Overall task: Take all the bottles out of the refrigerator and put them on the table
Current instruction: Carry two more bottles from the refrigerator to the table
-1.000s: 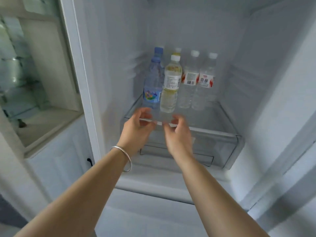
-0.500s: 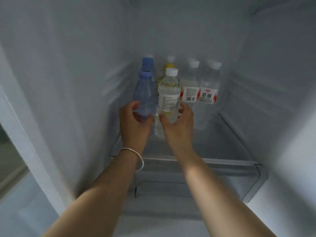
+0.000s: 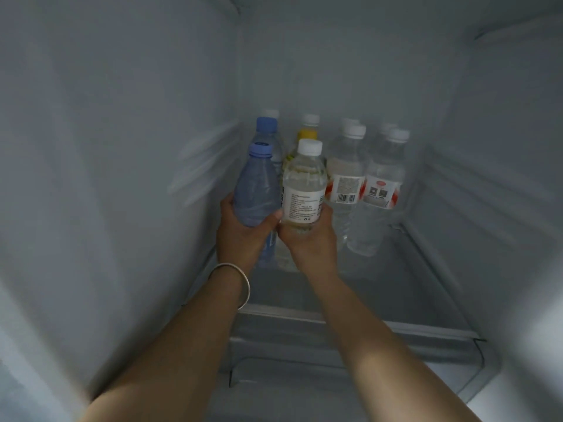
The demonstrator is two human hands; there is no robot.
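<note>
With both front bottles gripped low for lifting, the left hand (image 3: 240, 229) holds the blue bottle (image 3: 256, 190) and the right hand (image 3: 307, 239) the white-capped bottle (image 3: 303, 187), fingers wrapped round each, ahead of the red-labelled bottles (image 3: 362, 190).

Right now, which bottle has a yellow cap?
The yellow-capped bottle, standing directly behind the white-capped bottle held by the right hand. Every other cap is white or blue.

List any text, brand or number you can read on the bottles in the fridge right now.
None is readable.
White-capped bottle in the right hand: small print, too blurred.
Left clear bottle: barcode and code patch, digits illegible.
Right clear bottle: red logo and code squares, illegible.
Blue bottle in the left hand: no text visible.
</note>
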